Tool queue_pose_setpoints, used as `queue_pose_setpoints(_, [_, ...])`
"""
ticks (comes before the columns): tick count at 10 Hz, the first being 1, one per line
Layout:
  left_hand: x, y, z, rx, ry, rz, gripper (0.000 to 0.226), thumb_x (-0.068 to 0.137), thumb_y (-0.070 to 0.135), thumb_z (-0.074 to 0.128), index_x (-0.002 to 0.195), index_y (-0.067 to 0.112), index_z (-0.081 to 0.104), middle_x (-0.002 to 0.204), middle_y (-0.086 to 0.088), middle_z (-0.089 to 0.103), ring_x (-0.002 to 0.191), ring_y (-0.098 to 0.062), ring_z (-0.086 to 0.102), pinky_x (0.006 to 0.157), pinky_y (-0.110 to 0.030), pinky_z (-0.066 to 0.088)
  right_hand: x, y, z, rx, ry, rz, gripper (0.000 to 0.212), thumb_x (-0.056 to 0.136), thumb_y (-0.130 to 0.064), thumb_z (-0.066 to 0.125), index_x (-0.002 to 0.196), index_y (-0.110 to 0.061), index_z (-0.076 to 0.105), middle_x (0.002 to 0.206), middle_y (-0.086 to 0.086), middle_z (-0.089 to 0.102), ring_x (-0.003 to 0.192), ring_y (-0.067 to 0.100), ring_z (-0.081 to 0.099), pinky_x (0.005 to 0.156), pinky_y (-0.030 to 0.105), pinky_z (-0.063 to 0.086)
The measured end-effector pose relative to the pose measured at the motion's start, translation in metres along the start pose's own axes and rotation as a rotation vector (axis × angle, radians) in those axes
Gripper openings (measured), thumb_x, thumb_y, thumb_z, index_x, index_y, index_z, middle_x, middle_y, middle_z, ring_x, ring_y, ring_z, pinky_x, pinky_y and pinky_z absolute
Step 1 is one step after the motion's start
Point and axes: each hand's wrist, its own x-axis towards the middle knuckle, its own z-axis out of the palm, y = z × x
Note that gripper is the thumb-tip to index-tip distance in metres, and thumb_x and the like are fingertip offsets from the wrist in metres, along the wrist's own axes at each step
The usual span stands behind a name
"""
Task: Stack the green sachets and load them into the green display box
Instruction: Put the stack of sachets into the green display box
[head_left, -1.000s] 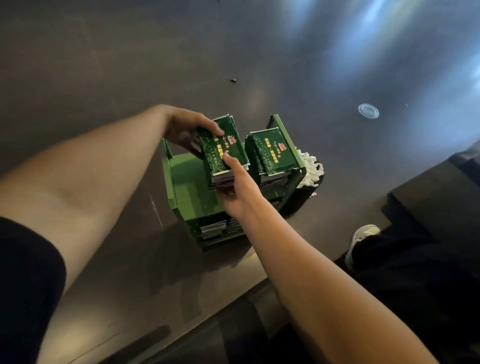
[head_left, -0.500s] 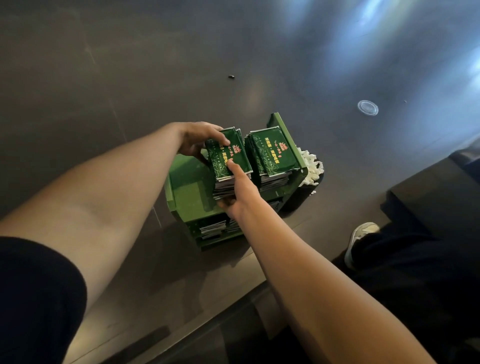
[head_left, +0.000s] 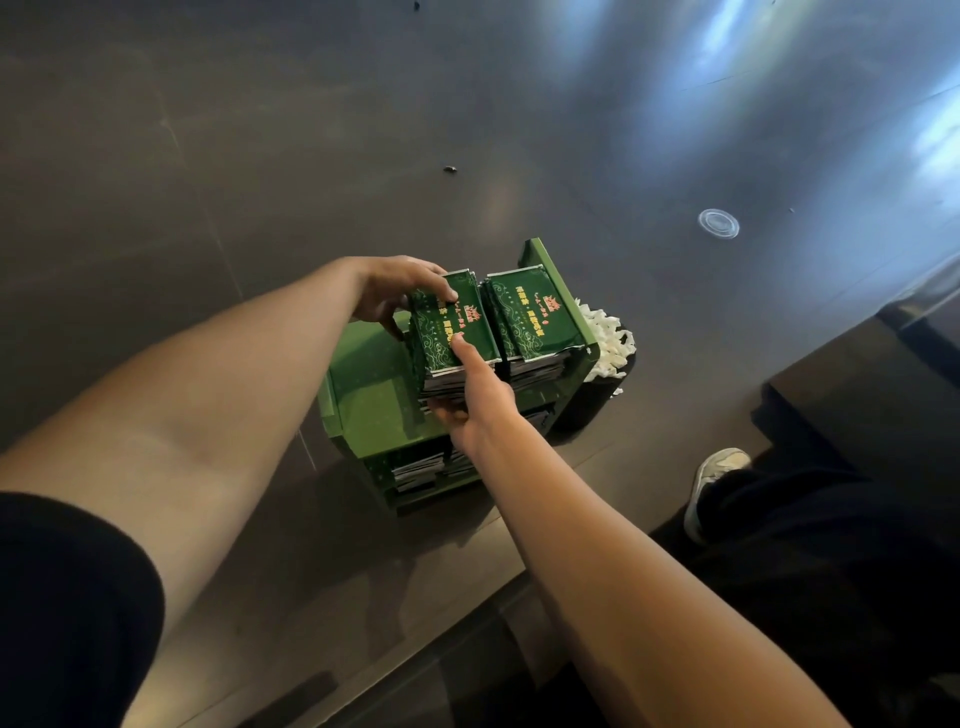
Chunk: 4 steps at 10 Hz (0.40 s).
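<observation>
Both hands clamp one stack of green sachets (head_left: 451, 332): the left hand (head_left: 392, 291) curls over its far top edge, the right hand (head_left: 475, 392) holds its near end, thumb on the printed face, fingers beneath. The stack sits on the upper shelf of the green display box (head_left: 363, 400), touching a second stack (head_left: 530, 322) just right of the grip. Lower-shelf sachets (head_left: 418, 467) are partly hidden below the right wrist. White shredded filler (head_left: 608, 338) shows behind the box.

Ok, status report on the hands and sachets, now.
Both hands, left, right, grip sachet stack on green display box. Second stack alongside. Nothing blocking.
</observation>
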Motion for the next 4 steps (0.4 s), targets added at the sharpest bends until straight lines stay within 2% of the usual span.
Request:
queue_pose_setpoints(1, [-0.0015,0.0003,-0.0002,0.014,-0.006,-0.007,0.028,0.098,0.025,0.063,0.125,0.022,0.061,0.118,-0.003,0.065,0.114,-0.022,0.060,0.092,-0.050,0.051,0.0004,0.0003,-0.0027,0.002,0.005,0.008,0.070,0.077,-0.045,0.085,0.128,-0.012,0.050,0.118,0.014,0.065,0.094,0.030,0.068,0.050,0.031,0.054])
queue_pose_setpoints(3, [0.0017,-0.0020,0.0012,0.032,-0.009,-0.019,0.021,0.098,0.035,0.061,0.116,0.025,0.064,0.119,-0.005,0.066,0.115,-0.024,0.062,0.089,-0.046,0.053,0.0059,0.0022,-0.0095,-0.053,0.043,-0.002,0.090,0.064,-0.058,0.089,0.134,-0.019,0.050,0.126,0.009,0.061,0.106,0.031,0.062,0.076,0.042,0.058])
queue_pose_setpoints(4, [0.0025,0.0015,0.0032,0.038,-0.017,-0.007,0.024,0.096,0.037,0.062,0.117,0.026,0.063,0.117,-0.004,0.067,0.113,-0.025,0.062,0.092,-0.047,0.050,0.0073,0.0007,-0.0117,-0.042,0.075,-0.014,0.097,0.056,-0.064,0.089,0.135,-0.021,0.052,0.128,0.007,0.059,0.109,0.031,0.060,0.083,0.045,0.058])
